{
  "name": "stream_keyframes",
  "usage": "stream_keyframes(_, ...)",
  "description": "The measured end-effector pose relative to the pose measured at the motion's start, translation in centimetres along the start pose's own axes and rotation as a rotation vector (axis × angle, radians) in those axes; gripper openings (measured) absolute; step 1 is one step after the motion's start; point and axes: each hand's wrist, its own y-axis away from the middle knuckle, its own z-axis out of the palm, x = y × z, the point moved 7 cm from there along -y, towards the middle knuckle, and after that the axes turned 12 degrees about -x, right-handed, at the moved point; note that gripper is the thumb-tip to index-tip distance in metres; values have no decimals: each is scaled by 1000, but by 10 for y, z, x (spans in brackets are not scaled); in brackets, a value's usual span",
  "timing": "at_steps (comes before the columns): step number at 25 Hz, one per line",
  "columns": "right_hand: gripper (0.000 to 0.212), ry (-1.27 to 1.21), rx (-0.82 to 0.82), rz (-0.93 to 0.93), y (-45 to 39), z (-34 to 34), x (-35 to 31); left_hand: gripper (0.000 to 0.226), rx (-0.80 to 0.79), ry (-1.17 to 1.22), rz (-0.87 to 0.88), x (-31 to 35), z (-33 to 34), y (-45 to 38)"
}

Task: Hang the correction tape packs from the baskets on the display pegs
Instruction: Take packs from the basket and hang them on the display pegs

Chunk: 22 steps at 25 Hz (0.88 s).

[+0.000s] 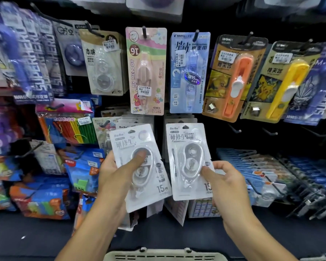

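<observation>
left hand (119, 172) grips white pack (139, 166) | right hand (228, 183) pinches second pack (188, 161)

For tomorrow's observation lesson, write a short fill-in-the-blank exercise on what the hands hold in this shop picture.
1. Each hand holds one white ____ tape pack.
2. The left pack is tilted; the right pack stands nearly ____.
3. The length printed on the left pack is ____ M.
4. The pink pack above hangs from a ____.

Missing words: correction; upright; 15; peg
</observation>
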Motion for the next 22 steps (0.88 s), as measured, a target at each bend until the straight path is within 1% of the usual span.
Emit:
stream_keyframes(2, 8, 22, 55, -49, 5, -5, -4, 54, 5, -13, 36, 4, -2, 0)
stream_keyframes(4, 19, 17, 86, -75, 8, -5, -7, 51, 0, -28, 35, 5, 0, 1)
stream_keyframes(5, 30, -38, 72, -66, 7, -3, -4, 47, 2, -46, 29, 4, 0, 1)
stream_keyframes(7, 53, -196, -26, 45, 3, 8, 10, 35, 0, -69, 14, 1, 1, 1)
stream_keyframes(8, 58, -227, -84, 101, 2, 14, 15, 30, -4, -65, 8, 0, 0, 0)
stream_keyframes(9, 55, -233, -156, 130, 1, 22, 17, 26, -11, -54, 4, -1, 0, -1)
stream_keyframes(11, 43, -246, -348, 123, 3, 43, 15, 25, -65, -29, -16, -3, 8, -5)
stream_keyframes(12, 37, -248, -440, 109, 5, 55, 12, 26, -118, -29, -29, -6, 16, -7)
stream_keyframes(13, 31, -246, -489, 97, 6, 63, 10, 28, -182, -46, -41, -9, 25, -8)
stream_keyframes(14, 25, -243, -483, 86, 5, 67, 10, 28, -235, -89, -44, -12, 32, -9)
stream_keyframes(15, 20, -239, -436, 77, 3, 66, 9, 26, -263, -160, -27, -13, 37, -9)
stream_keyframes(16, 15, -232, -363, 69, 1, 60, 9, 24, -253, -290, 25, -12, 37, -10)
stream_keyframes(17, 11, -224, -286, 59, -1, 53, 9, 23, -212, -489, 102, -7, 33, -13)
stream_keyframes(18, 9, -222, -206, 54, -3, 44, 11, 27, -159, -741, 175, -2, 27, -15)
stream_keyframes(19, 8, -217, -122, 62, -4, 33, 14, 35, -118, -967, 224, 2, 23, -16)
stream_keyframes(20, 8, -208, -44, 79, -3, 22, 17, 46, -98, -1114, 233, 4, 20, -18)
stream_keyframes(21, 8, -198, 8, 92, -3, 13, 20, 55, -100, -1180, 203, 3, 16, -21)
stream_keyframes(22, 8, -175, 17, 87, -2, 9, 22, 61, -114, -1203, 167, 1, 12, -25)
